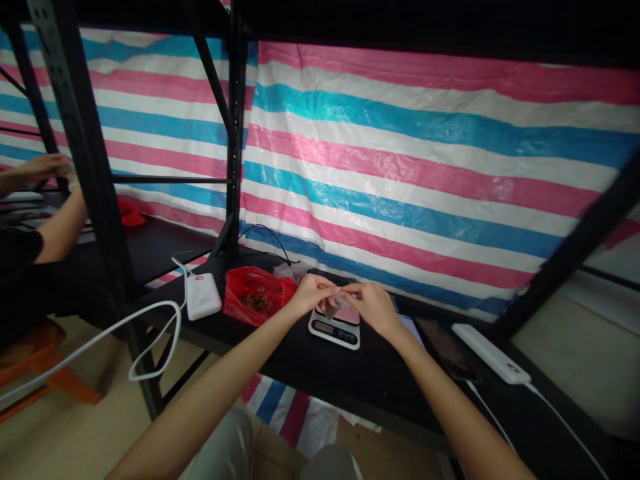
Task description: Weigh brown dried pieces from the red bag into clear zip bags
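Both my hands meet above a white digital scale (333, 339) with a dark display panel along its front. My left hand (315, 295) pinches one side of a small clear plastic bag (341, 299), and my right hand (374, 308) pinches the other side. What the bag holds, if anything, is too small to make out. Left of the scale lies a red plastic bag (234, 288), its mouth spread, with a heap of small brownish pieces (256, 303) inside. Some clear plastic (293, 269) lies behind my left hand.
A white power bank (203, 297) with a looping white cable (160, 305) sits at the left. To the right are a dark phone (447, 348) and a long white device (491, 353). Black shelf posts (83, 143) frame the table. Beyond them is a co-worker's arm (63, 223).
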`<state>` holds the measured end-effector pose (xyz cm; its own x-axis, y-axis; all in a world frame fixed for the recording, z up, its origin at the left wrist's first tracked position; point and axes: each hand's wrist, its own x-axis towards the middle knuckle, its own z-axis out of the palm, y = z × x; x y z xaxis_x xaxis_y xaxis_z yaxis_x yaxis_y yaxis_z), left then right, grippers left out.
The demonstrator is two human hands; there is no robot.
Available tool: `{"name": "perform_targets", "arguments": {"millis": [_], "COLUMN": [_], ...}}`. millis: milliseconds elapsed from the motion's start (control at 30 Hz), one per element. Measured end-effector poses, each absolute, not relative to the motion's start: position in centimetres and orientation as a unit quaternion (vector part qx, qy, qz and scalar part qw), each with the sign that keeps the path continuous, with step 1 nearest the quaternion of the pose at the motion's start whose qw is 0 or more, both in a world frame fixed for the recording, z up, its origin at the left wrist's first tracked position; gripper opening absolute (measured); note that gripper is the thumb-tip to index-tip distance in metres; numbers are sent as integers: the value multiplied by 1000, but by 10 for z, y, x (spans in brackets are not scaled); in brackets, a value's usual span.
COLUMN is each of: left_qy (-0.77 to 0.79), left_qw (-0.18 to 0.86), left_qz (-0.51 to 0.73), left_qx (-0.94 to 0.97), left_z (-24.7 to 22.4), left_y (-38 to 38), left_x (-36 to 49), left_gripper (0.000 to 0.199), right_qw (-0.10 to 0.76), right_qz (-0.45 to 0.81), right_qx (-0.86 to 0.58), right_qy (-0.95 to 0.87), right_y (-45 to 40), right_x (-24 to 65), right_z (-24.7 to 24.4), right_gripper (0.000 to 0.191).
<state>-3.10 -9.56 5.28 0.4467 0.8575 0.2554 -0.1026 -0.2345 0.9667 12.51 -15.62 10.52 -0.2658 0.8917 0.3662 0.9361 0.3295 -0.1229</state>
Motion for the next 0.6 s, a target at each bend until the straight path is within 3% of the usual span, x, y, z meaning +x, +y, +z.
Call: {"name": "perform_targets", "arguments": {"millis": [233, 400, 600], "left_qy": [283, 358, 431], "left_qw": [515, 405, 382], "left_qz": [406, 368, 283], "left_qx": [700, 757, 767], "left_z": [53, 65, 84], "left_y": [-105, -119, -130], "left_x": [-36, -41, -49], "left_gripper": [32, 19, 13], "right_qw": [184, 152, 203], "right_qz": [-112, -141, -98], "right_qx": [-578, -565, -582], "right_qy": [-787, -798, -781], "right_y": [-174, -172, -161], "right_x": [122, 119, 118], "right_z": [98, 95, 100], "right_gripper": [33, 31, 26]}}
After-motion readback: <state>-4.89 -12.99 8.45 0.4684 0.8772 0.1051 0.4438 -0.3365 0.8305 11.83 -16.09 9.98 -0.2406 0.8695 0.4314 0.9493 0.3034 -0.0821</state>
